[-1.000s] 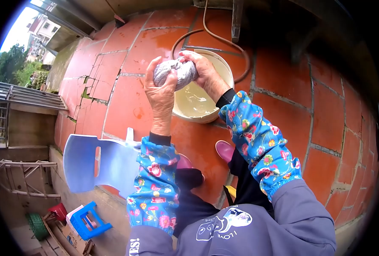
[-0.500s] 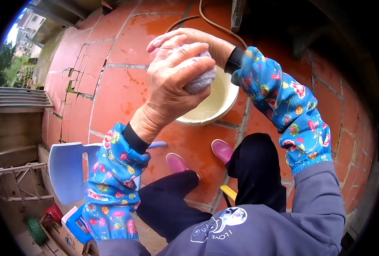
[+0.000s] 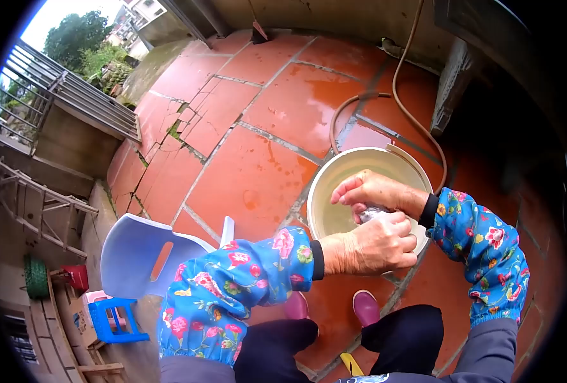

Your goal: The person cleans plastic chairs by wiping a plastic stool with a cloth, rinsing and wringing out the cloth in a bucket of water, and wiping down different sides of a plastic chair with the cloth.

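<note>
Both hands are over a round white bucket [image 3: 317,191] of cloudy water on the red tiles. My left hand [image 3: 379,246] is closed round a wet grey cloth [image 3: 374,213], its knuckles toward me. Just beyond it, my right hand [image 3: 380,193] is curled against the same cloth from the far side. Most of the cloth is hidden between the hands. Floral blue sleeve covers reach from both wrists up the forearms.
A light blue plastic chair [image 3: 133,255] stands to the left. A brown hose [image 3: 406,102] curves behind the bucket. At the lower left are a blue stool [image 3: 114,319], a green basket [image 3: 36,277] and a red container [image 3: 76,276]. Pink shoes [image 3: 365,307] are below.
The hands and cloth have come down from raised in front of me to over the bucket. The view has turned, so the bucket now appears lower and further right.
</note>
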Demonstrator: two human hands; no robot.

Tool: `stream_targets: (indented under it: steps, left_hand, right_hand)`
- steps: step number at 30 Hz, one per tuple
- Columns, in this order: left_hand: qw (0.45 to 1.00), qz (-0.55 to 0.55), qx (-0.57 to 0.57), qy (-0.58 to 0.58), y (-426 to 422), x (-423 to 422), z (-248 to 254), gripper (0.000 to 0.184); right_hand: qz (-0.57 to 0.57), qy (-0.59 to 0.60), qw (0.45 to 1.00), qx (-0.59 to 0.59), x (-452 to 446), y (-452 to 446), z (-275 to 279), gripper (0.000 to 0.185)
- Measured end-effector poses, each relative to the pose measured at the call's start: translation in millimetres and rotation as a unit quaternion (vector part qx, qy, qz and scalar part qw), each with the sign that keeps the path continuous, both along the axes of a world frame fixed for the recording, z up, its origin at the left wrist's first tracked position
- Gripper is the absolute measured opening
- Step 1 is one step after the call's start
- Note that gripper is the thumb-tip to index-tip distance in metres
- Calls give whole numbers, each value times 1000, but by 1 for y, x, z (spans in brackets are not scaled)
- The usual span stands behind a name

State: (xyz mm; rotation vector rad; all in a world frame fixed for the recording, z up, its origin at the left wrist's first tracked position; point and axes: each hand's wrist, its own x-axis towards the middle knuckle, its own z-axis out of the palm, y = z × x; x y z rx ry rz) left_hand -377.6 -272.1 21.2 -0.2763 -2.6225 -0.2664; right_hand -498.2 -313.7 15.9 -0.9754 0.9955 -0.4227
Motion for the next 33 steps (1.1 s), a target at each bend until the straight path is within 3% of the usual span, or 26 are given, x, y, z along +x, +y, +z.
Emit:
stream_targets:
  steps: [9,12,14,15,16,19,21,23,24,25,26,27,29,31,33]
  left_hand:
    - [977,9,-65,-202,12,-23,-54,13]
    - [973,45,-113,-196,9,-30,-86,12]
    - [970,68,-112,-203,11,-26,-90,11]
    - [986,34,-24,-164,7,-20,-81,10]
    - [981,44,-35,-184,7,-13,-64,9]
    - [981,54,-8,-186,11,26,-25,12]
    - [986,145,-64,-59,20,62,-7,31]
    - [962,262,57,-59,29,99,8,49]
    - [934,325,148,-34,30,116,0,53]
    - [873,378,305,45,35,127,-9,43]
    - [761,419,487,85,33,142,-25,42]
    - [613,437,646,124,32,152,-34,43]
    - [343,394,829,200,43,160,-22,51]
    - [287,392,843,232,51,173,-31,55]
    - [313,377,816,306,49,189,-47,48]
  right_hand:
    - [91,168,971,-144,8,4,-36,17]
    - [71,196,963,-172,7,5,-44,18]
    - [30,149,979,-132,8,1,-60,19]
    - [9,126,985,-115,9,-1,-66,20]
    - [6,90,992,-86,8,-1,-68,25]
    - [70,97,982,-147,1,1,-70,33]
    - [64,52,993,-87,-5,11,-54,40]
    - [15,-45,999,-15,-7,25,-30,38]
    - [-7,-50,998,-37,-2,30,-22,37]
    - [-28,-54,997,-56,5,33,-15,37]
    - [-47,-56,994,-76,13,38,-7,36]
    - [-50,-41,990,-123,26,41,0,36]
    - [-46,53,962,-263,57,57,26,32]
    - [-28,105,874,-474,83,73,28,37]
    - [-61,127,861,-488,95,80,24,39]
